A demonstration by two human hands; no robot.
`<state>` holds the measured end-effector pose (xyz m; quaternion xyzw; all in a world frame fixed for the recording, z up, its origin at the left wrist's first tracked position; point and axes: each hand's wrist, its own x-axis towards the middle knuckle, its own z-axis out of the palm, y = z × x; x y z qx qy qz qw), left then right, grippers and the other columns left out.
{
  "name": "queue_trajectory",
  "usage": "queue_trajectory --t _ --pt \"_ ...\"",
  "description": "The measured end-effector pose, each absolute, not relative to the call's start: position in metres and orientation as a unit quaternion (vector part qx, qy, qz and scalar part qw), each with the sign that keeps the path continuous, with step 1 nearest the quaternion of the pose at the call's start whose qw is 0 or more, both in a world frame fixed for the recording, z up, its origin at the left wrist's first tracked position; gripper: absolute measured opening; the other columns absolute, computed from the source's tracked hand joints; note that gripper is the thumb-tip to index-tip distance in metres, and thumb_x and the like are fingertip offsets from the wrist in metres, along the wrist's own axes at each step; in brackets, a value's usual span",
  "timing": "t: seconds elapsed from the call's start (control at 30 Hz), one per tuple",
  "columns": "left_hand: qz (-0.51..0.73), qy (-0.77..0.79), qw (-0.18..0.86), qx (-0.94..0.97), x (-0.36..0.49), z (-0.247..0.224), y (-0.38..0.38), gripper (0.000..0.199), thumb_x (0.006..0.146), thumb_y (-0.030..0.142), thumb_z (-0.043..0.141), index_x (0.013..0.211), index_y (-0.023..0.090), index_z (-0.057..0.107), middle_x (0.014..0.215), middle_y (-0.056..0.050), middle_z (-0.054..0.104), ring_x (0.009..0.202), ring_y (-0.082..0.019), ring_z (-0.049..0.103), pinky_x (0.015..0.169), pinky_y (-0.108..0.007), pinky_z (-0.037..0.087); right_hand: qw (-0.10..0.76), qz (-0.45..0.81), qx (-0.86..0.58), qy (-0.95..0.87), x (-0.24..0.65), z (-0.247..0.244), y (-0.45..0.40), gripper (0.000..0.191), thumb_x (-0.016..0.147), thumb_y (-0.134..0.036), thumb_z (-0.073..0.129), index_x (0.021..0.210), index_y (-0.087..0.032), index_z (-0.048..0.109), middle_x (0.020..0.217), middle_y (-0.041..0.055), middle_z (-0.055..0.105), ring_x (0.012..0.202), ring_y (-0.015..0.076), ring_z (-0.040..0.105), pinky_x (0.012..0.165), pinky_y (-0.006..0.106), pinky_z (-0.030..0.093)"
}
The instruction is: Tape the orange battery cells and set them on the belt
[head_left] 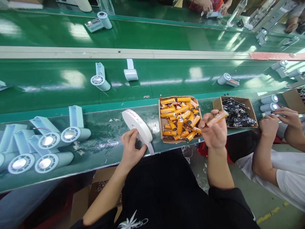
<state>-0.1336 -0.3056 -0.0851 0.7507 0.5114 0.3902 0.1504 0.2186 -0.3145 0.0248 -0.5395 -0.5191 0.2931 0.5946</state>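
Note:
My left hand [131,149] grips a large roll of white tape [137,125] at its core and lower edge, with a short loose end of tape hanging down by the bench edge. My right hand [215,132], palm up, holds an orange battery [216,118] between thumb and fingers. Between the two hands sits a cardboard box [162,135] heaped with orange batteries [179,125]. Behind and right of my right hand is another box [217,104] filled with black circuit boards [238,113].
Several pale blue fan housings [71,134] stand at the left of the bench [105,140]. More housings [100,82] lie on the green conveyor [166,73]. At the right, a co-worker's hands [270,122] handle parts beside housings. People's hands work across the line.

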Motion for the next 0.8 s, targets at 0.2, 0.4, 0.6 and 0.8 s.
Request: queue_trajectory --t 0.2,0.4,0.6,0.8 --pt "0.395 0.496 0.132 0.762 -0.132 -0.084 -0.303 0.065 0.087 0.023 0.075 0.148 0.028 0.054 0.137 -0.014 0.062 0.126 -0.034 0.058 0.113 -0.054 0.045 0.464 0.197 -0.598 -0.623 0.241 0.042 -0.28 0.044 0.093 -0.058 0.081 0.076 -0.024 0.059 0.069 -0.0018 0.056 0.062 0.0158 0.052 0.061 0.032 0.045" --pt "0.383 0.518 0.154 0.749 -0.135 -0.086 -0.304 0.065 0.083 0.024 0.077 0.145 0.026 0.056 0.137 -0.014 0.061 0.128 -0.034 0.058 0.112 -0.056 0.048 0.429 0.155 -0.609 -0.649 0.254 0.053 -0.267 0.033 0.1 -0.055 0.072 0.112 -0.024 0.071 0.096 0.0038 0.074 0.072 0.0192 0.066 0.07 0.035 0.056" --pt "0.386 0.527 0.166 0.739 -0.136 -0.087 -0.303 0.062 0.086 0.029 0.077 0.145 0.026 0.056 0.137 -0.014 0.06 0.125 -0.032 0.058 0.107 -0.054 0.053 0.197 0.153 -0.565 -0.786 0.244 0.045 -0.277 0.041 0.092 -0.039 0.085 0.13 -0.029 0.073 0.11 0.0033 0.081 0.085 0.0235 0.076 0.076 0.035 0.058" --pt "0.384 0.526 0.16 0.742 -0.136 -0.084 -0.303 0.063 0.086 0.029 0.076 0.146 0.026 0.057 0.138 -0.014 0.06 0.127 -0.033 0.056 0.101 -0.05 0.055 0.168 0.105 -0.6 -0.775 0.223 0.026 -0.264 0.042 0.098 -0.03 0.079 0.138 -0.026 0.066 0.124 0.0085 0.079 0.108 0.0285 0.075 0.081 0.036 0.058"
